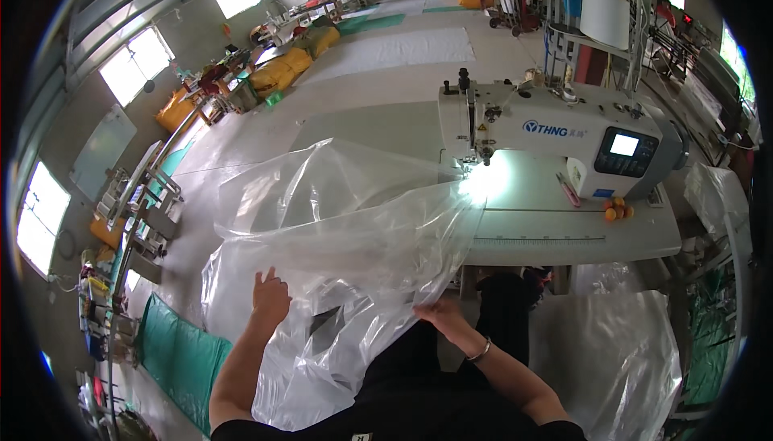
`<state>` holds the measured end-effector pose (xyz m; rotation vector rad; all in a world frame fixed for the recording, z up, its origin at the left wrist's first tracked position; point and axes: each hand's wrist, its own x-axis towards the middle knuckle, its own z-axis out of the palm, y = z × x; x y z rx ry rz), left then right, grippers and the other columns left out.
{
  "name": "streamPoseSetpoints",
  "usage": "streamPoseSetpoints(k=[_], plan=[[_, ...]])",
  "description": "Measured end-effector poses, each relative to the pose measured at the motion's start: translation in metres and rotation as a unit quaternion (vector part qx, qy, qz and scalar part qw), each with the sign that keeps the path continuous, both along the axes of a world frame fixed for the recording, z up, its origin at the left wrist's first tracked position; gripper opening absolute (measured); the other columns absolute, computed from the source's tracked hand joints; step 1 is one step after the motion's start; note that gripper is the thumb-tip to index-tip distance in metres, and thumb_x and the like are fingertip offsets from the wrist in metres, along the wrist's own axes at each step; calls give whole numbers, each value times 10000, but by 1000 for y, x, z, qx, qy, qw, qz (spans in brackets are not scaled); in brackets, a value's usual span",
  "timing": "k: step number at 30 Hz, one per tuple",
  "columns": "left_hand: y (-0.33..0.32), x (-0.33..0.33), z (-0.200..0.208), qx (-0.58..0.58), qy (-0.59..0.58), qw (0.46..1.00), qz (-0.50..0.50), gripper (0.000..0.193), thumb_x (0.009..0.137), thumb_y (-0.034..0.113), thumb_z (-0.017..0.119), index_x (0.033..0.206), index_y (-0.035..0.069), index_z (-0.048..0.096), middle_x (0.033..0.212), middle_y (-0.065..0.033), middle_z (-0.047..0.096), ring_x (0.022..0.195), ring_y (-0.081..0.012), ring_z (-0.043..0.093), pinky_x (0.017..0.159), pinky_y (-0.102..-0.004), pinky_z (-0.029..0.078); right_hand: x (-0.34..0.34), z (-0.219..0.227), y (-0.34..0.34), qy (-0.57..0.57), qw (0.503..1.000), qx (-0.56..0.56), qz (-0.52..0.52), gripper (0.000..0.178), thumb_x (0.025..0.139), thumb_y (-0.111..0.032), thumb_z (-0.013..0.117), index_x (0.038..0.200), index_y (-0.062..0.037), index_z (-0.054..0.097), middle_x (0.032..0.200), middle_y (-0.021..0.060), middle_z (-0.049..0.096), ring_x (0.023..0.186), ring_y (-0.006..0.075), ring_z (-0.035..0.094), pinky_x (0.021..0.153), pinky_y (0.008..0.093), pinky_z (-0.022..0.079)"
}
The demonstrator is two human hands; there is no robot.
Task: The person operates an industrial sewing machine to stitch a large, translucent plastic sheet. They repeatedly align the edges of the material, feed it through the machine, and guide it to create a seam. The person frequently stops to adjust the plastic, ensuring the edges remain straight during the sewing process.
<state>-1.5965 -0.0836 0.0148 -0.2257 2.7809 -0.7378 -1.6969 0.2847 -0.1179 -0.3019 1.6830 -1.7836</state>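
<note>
A large clear plastic sheet [338,244] spreads over the left of the sewing table and hangs in folds over my lap. Its far right corner runs under the needle of a white sewing machine [555,119], where a bright lamp shines. My left hand [271,298] is over the sheet's left part, fingers stretched out and holding nothing I can see. At the sheet's near right edge, my right hand [441,316] is closed on the plastic, with a bracelet at the wrist. The fingertips of this hand are partly hidden.
Pink-handled snips [570,190] and several small orange round things [618,210] lie on the sewing table [555,248], right of the needle. More clear plastic [608,352] hangs at the lower right. A green sheet [181,356] lies on the floor at left.
</note>
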Motion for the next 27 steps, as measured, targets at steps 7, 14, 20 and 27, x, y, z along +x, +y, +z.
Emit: streamPoseSetpoints(k=[7,14,20,27], plan=[[76,1,-107,633,16,758,157,414,949,361,534,1168,23,628,1112,-214,651,1075,-314,614,906,-373,468,37,50,-5,-266,910,-314,49,193,888,-110,585,1024,15,643,981,77,676,964,184,621,895,329,462],[101,-15,-236,548,5,824,146,675,760,517,695,1166,-14,603,1081,-258,643,1059,-361,613,892,-406,481,47,48,21,-263,911,-316,21,456,980,-396,465,1275,-49,491,1196,89,586,1076,218,580,972,379,434],[86,23,-214,455,108,870,157,442,747,357,715,1036,28,655,943,-227,669,908,-404,639,794,-477,508,28,27,31,-224,920,-308,-92,586,973,-506,421,1361,-67,410,1290,59,541,1186,210,520,1000,400,418],[-4,64,-44,293,386,866,122,390,685,-7,638,1073,-26,611,937,-240,648,912,-438,604,781,-451,491,44,13,0,-150,895,-409,95,369,959,-277,557,1263,-70,538,1184,35,595,1109,149,559,943,335,447]])
